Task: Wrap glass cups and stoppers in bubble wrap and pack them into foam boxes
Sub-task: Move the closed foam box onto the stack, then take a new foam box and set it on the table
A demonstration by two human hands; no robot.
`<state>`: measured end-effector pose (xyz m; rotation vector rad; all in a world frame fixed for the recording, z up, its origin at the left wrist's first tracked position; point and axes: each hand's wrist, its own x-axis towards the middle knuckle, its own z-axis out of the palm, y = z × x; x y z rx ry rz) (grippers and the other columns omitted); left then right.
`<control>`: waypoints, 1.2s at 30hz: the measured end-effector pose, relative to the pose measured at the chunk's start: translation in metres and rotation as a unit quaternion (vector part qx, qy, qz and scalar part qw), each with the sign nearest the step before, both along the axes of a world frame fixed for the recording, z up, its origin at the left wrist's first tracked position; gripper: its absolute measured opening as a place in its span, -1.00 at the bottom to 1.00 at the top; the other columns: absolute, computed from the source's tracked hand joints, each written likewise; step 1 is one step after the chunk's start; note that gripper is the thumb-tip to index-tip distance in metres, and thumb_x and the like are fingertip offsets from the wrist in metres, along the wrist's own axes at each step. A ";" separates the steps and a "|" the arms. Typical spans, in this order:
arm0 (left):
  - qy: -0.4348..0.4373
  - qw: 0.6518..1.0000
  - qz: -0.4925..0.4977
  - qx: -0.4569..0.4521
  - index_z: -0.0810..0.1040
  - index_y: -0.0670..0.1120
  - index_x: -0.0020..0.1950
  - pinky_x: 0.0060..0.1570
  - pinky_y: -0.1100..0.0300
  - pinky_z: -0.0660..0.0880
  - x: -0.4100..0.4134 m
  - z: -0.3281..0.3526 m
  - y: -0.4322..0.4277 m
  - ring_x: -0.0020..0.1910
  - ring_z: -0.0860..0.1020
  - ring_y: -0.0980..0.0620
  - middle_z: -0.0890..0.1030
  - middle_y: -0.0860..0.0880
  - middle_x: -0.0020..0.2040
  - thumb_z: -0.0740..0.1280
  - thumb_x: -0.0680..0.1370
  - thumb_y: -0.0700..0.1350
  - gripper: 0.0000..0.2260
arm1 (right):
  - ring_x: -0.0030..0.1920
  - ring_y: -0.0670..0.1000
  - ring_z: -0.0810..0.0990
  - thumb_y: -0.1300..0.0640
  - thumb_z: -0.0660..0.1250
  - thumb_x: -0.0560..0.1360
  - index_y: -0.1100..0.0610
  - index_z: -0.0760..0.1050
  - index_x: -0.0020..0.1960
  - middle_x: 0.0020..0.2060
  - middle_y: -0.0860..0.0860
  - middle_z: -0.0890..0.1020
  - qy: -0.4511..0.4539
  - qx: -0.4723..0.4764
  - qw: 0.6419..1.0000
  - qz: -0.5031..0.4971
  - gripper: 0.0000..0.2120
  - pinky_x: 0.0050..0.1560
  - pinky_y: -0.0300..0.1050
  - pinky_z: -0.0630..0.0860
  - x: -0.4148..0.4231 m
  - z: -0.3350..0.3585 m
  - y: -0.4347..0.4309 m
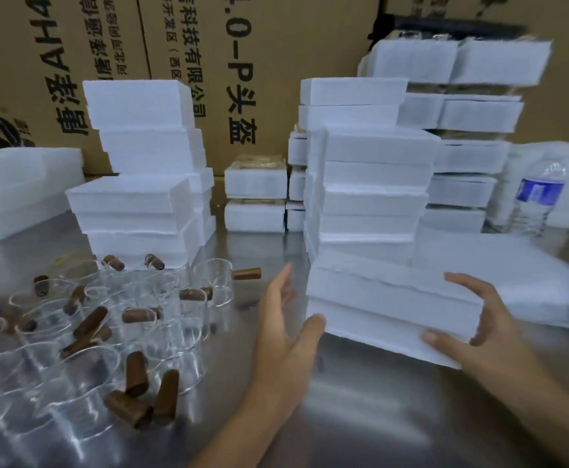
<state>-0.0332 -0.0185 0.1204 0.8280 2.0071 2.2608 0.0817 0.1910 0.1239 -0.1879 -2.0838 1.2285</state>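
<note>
Risk, stack: the foam box you held sat close against the foot of the tall stack of white boxes; I judge that swinging it back could have nudged that column over
Risk, glass: the glass cups stood crowded on the steel table just beside your left forearm, so a careless elbow could have knocked one over or off the near edge
Risk, grip: only one hand truly clasped the box, and it looked tilted, so it might have slipped or its lid shifted if you had moved fast
Left hand: spread, fingers straight along the box's left side, thumb tip touching the near-left corner; steadying rather than gripping
Right hand: wrapped round the near-right corner, fingers curled over the top edge and thumb laid along the front face
Box position: low in front of you, between both hands; blur hid whether its underside rested on the table
Cups and stoppers: the brown stoppers lay scattered among and inside the cups, all bare, none wrapped
Wrap: flat white sheets lay right of the box — whether bubble wrap, I could not tell
</note>
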 end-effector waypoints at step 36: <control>-0.123 0.979 0.124 -0.102 0.06 -0.01 0.18 -0.05 0.00 0.57 0.006 0.005 -0.003 -0.09 0.56 0.10 0.54 0.05 0.02 0.50 0.39 -0.04 -0.35 | 0.45 -0.17 0.07 -0.11 0.55 0.18 -0.46 0.01 0.32 0.43 -0.27 0.14 -0.233 0.098 0.967 -0.035 -0.06 0.44 -0.01 0.12 0.037 0.019 0.038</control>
